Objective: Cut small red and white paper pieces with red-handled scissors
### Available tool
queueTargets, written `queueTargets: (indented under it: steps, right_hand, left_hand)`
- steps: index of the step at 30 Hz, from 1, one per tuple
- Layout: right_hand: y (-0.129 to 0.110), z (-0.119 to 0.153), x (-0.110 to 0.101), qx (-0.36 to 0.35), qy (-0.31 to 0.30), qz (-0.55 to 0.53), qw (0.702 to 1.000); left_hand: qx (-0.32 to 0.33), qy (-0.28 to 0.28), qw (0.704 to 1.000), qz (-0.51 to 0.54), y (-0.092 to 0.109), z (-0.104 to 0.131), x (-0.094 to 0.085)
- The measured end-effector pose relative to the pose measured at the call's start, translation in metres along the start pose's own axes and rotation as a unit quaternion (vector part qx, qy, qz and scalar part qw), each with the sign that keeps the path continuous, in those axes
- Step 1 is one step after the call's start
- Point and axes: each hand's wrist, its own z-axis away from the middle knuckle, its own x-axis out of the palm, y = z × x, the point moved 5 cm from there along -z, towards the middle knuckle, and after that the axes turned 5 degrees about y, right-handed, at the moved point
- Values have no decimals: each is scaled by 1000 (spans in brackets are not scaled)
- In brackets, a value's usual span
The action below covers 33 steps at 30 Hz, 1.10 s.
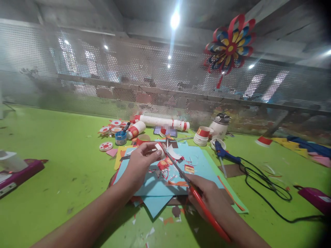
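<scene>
My left hand (141, 163) pinches a small white paper piece (159, 148) between thumb and fingers, above the light blue paper sheets (204, 168). My right hand (207, 193) is wrapped round the red handle of the scissors (181, 170). The scissors' blades point up and left, with their tips close to the white piece. Red and white paper scraps (165, 165) lie on the blue sheets below my hands, with a small yellow and red rectangle (189, 168) to their right.
Behind the sheets lie a long white tube (160, 121), red-and-white cups (201, 136) and a blue jar (120, 137). A blue glue gun (227, 153) with a looping black cable is at right. Purple power strips (28, 170) sit at both sides.
</scene>
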Motion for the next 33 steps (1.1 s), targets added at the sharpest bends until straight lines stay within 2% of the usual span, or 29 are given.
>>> queueTargets:
  steps: [4,12,19,24,33]
  right_hand:
    - [1,-1,1,-23,5,15,1000]
    - [-4,3,-1,-6,-3,-4,1000]
    - [1,3,2,-12,10,20,1000]
    - [4,1,4,-21,8,13,1000]
    - [4,1,1,-20,-5,10,1000]
  left_hand:
    - [10,-1,1000,-1,-1,-1,-1]
    - [8,3,1000,-16,0,0,0]
    - [-24,18,999,37,0,2,1]
    - [-40,1,995,88,-2,0,2]
    - [-29,-11,999,45,-2,0,2]
